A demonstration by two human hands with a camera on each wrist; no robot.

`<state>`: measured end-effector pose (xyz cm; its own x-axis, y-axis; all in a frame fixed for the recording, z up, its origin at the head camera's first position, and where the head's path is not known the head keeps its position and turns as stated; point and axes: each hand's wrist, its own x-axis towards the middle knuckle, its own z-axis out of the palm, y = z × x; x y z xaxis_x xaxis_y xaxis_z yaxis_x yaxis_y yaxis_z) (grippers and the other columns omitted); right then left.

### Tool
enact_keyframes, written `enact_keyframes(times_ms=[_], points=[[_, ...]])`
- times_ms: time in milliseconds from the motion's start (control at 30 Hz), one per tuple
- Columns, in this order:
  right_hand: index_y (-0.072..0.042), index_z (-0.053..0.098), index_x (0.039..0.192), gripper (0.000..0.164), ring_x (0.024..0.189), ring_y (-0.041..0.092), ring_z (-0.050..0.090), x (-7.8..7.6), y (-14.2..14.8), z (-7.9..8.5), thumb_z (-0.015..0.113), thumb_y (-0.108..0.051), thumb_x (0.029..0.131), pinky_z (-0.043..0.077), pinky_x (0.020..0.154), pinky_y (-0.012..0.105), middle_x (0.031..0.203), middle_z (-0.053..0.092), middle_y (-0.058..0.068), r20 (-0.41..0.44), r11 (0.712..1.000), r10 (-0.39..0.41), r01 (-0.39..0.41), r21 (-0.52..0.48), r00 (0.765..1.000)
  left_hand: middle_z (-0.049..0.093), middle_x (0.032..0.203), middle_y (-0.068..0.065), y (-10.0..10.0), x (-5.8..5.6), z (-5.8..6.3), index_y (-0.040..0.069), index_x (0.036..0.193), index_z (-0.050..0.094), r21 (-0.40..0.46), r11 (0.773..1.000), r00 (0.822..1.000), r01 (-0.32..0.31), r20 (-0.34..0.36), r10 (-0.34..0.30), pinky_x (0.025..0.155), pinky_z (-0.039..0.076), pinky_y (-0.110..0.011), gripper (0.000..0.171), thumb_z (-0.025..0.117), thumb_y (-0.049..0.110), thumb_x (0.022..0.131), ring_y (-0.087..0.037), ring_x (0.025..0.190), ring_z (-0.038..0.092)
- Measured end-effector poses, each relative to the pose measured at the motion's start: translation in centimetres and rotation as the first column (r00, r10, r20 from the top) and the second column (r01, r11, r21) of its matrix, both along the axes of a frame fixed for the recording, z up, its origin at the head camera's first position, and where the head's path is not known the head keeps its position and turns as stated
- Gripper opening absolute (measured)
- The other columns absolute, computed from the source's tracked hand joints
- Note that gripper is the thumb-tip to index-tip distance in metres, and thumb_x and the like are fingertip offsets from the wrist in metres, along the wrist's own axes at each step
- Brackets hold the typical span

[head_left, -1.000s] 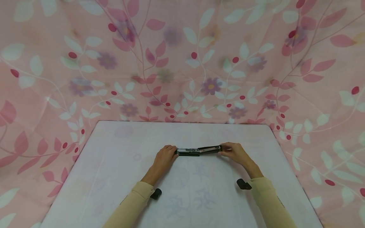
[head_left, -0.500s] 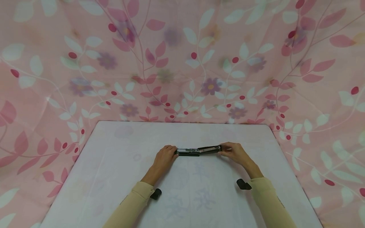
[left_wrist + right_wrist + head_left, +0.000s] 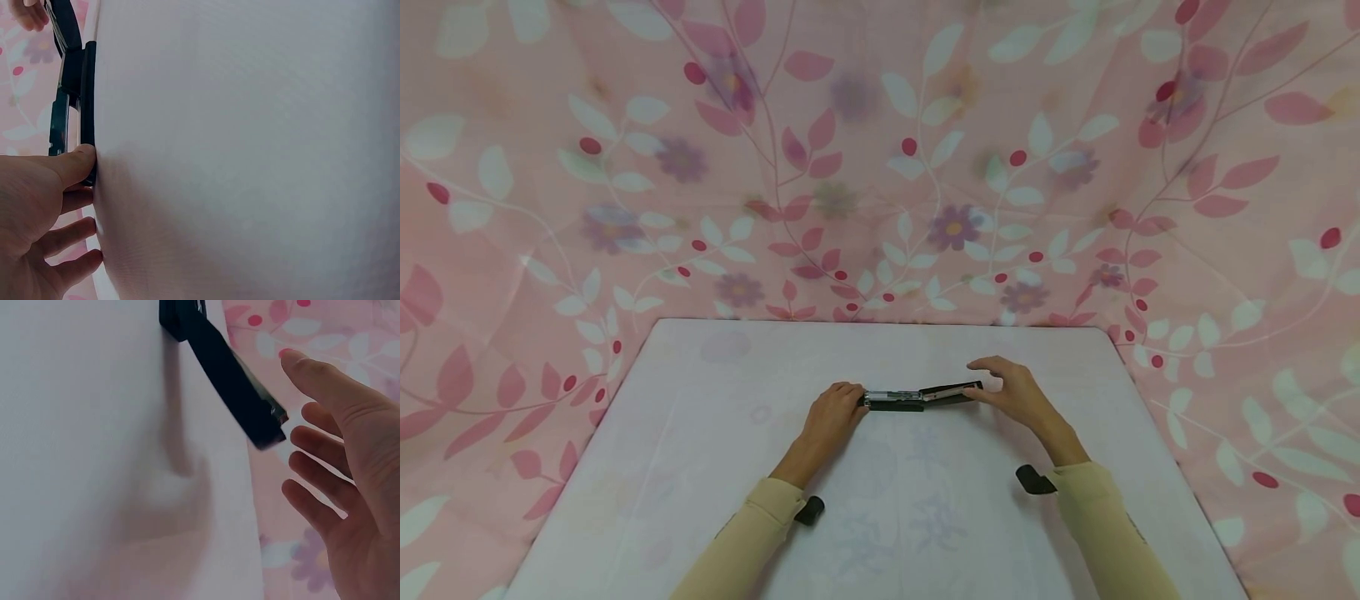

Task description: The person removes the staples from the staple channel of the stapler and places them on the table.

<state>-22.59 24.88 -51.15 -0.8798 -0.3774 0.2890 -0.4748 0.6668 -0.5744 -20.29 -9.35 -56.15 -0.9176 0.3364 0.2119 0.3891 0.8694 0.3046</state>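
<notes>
A black stapler point(image 3: 895, 407) lies opened out on the white table, its silver staple channel facing up. The cover point(image 3: 947, 399) is swung back to the right and slants up off the table. At the stapler's left end my left hand point(image 3: 833, 415) pinches the base, the thumb on its near side in the left wrist view. My right hand point(image 3: 1021, 393) is spread beside the cover's free end. In the right wrist view the right hand point(image 3: 369, 450) has thumb and fingers apart, with a gap between them and the stapler point(image 3: 228, 381).
The white table point(image 3: 700, 483) has faint marks showing on its cover. A pink floral curtain point(image 3: 880, 167) hangs directly behind its far edge and along both sides. Black wrist cameras jut from both sleeves over the tabletop.
My right hand has let go of the stapler's cover and spread its fingers, the index finger lifting up and back. The left hand and the stapler stay in place.
</notes>
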Motion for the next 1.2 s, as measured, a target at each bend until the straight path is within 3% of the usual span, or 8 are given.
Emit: enact_keyframes(times_ms=[200,433,800,1200], points=[[-0.006,0.069,0.118,0.047,0.116,0.032,0.063,-0.4,-1.7,0.3,0.084,-0.023,0.076,0.051,0.097,0.052,0.123,0.068,0.014,-0.082,0.999,0.031,-0.028,0.034,0.996,0.069,0.120,-0.009,0.0,0.0,0.2,0.005,0.119,0.067,0.006,1.000,1.000,0.007,0.001,-0.007,0.102,0.050,-0.043,0.033,0.071,0.022,0.091,-0.026,0.118,0.061],[-0.009,0.068,0.120,0.047,0.123,0.030,0.059,-0.7,-3.5,0.5,0.082,-0.028,0.080,0.049,0.102,0.050,0.129,0.065,0.012,-0.028,0.997,0.025,-0.022,0.077,0.999,0.070,0.118,-0.008,-0.1,0.0,0.1,0.005,0.117,0.068,-0.013,1.000,0.999,0.018,-0.038,-0.019,0.100,0.052,-0.042,0.033,0.072,0.023,0.090,-0.026,0.116,0.063],[-0.010,0.068,0.118,0.041,0.122,0.029,0.060,-0.9,-6.5,0.4,0.080,-0.026,0.082,0.050,0.101,0.048,0.129,0.064,0.013,-0.024,0.995,0.074,-0.072,0.065,0.997,0.069,0.121,-0.008,-0.1,0.0,0.2,0.005,0.119,0.067,-0.011,1.000,1.000,0.013,-0.003,-0.013,0.103,0.050,-0.042,0.034,0.071,0.023,0.091,-0.026,0.118,0.061],[-0.004,0.069,0.117,0.039,0.115,0.029,0.063,-0.6,-9.3,-1.0,0.080,-0.020,0.083,0.052,0.097,0.050,0.125,0.066,0.013,-0.007,0.992,0.117,-0.116,0.053,0.993,0.070,0.119,-0.009,-0.1,0.0,0.3,0.005,0.118,0.067,0.000,1.000,1.000,0.017,-0.011,-0.017,0.101,0.051,-0.043,0.033,0.072,0.023,0.090,-0.027,0.117,0.062]])
